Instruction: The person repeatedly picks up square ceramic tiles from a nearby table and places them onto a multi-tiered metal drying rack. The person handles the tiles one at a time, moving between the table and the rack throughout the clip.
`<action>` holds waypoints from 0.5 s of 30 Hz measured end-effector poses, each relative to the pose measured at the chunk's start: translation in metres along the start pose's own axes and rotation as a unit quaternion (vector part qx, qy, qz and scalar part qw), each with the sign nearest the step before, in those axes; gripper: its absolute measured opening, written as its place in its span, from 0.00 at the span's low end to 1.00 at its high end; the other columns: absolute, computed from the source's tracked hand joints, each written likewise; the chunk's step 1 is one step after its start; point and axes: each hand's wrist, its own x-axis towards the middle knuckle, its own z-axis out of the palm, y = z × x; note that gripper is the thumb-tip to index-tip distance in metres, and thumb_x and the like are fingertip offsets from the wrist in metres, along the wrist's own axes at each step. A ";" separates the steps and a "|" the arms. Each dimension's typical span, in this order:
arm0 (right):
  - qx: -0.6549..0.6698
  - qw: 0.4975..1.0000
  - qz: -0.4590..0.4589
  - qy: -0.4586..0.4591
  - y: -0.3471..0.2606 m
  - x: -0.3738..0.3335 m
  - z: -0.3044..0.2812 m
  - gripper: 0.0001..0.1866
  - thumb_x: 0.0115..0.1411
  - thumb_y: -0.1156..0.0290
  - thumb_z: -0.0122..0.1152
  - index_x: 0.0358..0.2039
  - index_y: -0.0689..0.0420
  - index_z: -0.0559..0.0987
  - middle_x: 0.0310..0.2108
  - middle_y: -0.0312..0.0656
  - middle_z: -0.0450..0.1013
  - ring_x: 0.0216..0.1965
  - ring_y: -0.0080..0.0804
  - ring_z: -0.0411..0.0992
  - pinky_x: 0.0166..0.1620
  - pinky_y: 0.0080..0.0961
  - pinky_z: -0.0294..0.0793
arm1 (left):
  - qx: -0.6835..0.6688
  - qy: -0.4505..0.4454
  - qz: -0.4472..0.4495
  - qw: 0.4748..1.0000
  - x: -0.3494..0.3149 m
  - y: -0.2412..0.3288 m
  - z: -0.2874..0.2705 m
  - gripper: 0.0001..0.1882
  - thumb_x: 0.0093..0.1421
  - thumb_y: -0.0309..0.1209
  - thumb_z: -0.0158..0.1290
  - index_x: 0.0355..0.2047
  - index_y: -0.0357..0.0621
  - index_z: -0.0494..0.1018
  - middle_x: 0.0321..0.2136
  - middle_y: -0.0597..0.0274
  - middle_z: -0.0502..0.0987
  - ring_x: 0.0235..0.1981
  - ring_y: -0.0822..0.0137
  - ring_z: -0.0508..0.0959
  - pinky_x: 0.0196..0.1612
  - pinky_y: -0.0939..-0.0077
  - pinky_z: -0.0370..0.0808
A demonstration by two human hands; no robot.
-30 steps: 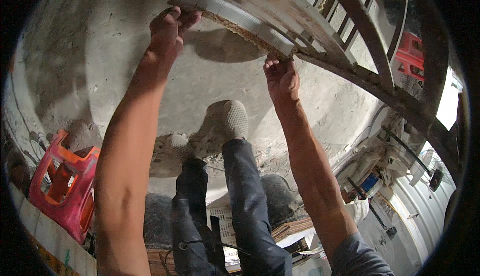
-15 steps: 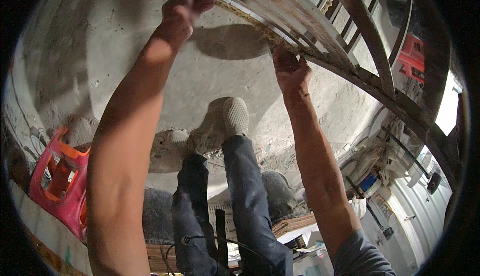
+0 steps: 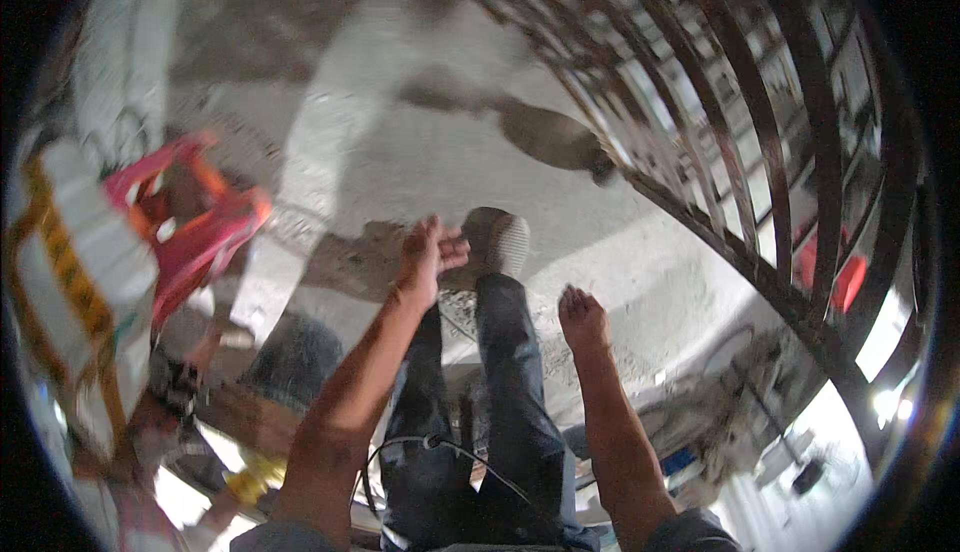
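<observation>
My left hand [image 3: 432, 257] is raised over the floor near my shoe [image 3: 500, 242], its fingers apart and holding nothing. My right hand [image 3: 583, 318] hangs to the right of my leg, blurred, with its fingers curled in; nothing shows in it. To the upper right stands a slatted rack or frame [image 3: 715, 102] of dark curved bars, apart from both hands. Between its bars, finer detail is smeared by motion.
A pink and orange plastic stool [image 3: 185, 252] is on the left. Beside it sits a white bundle with yellow bands [image 3: 75, 282]. Dusty concrete floor [image 3: 400, 152] lies ahead. Clutter [image 3: 730, 402] sits at the lower right, and a red object [image 3: 850, 282] shows behind the rack.
Both hands have let go of the slatted frame and drawn back toward my body. The view has shifted, bringing more of the frame and the white bundle into sight.
</observation>
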 end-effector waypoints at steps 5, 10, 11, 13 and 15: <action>-0.188 0.976 0.024 -0.109 0.015 -0.056 0.040 0.13 0.59 0.69 0.48 0.41 0.63 0.70 0.34 0.47 0.72 0.32 0.36 0.71 0.37 0.28 0.74 | -0.028 0.087 0.054 0.994 -0.124 -0.032 -0.068 0.27 0.60 0.43 0.45 0.52 0.35 0.58 0.38 0.48 0.73 0.29 0.59 0.78 0.30 0.66 0.78; -0.505 0.838 -0.044 -0.203 0.008 -0.143 0.134 0.16 0.57 0.67 0.53 0.43 0.63 0.70 0.33 0.44 0.72 0.30 0.31 0.71 0.35 0.30 0.73 | -0.155 0.173 0.140 0.963 -0.240 -0.086 -0.092 0.27 0.60 0.43 0.46 0.52 0.34 0.58 0.38 0.47 0.73 0.32 0.61 0.77 0.30 0.70 0.74; -0.553 0.804 -0.055 -0.209 0.006 -0.157 0.146 0.16 0.57 0.67 0.53 0.43 0.63 0.69 0.33 0.45 0.72 0.30 0.32 0.71 0.35 0.30 0.73 | -0.170 0.221 0.132 0.951 -0.260 -0.094 -0.089 0.26 0.61 0.42 0.45 0.51 0.33 0.60 0.37 0.47 0.73 0.30 0.61 0.77 0.29 0.71 0.74; -0.594 0.759 -0.059 -0.259 -0.005 -0.168 0.150 0.16 0.57 0.68 0.53 0.44 0.64 0.68 0.33 0.46 0.72 0.30 0.32 0.71 0.34 0.28 0.73 | -0.221 0.280 0.112 0.927 -0.303 -0.106 -0.088 0.24 0.61 0.40 0.44 0.49 0.31 0.61 0.36 0.48 0.74 0.28 0.63 0.76 0.29 0.72 0.74; -0.679 0.683 -0.121 -0.239 -0.009 -0.175 0.153 0.16 0.56 0.72 0.53 0.45 0.62 0.68 0.37 0.45 0.71 0.29 0.32 0.70 0.33 0.28 0.73 | -0.274 0.348 0.150 0.884 -0.331 -0.142 -0.084 0.22 0.61 0.38 0.44 0.48 0.33 0.63 0.32 0.51 0.74 0.24 0.65 0.76 0.27 0.75 0.73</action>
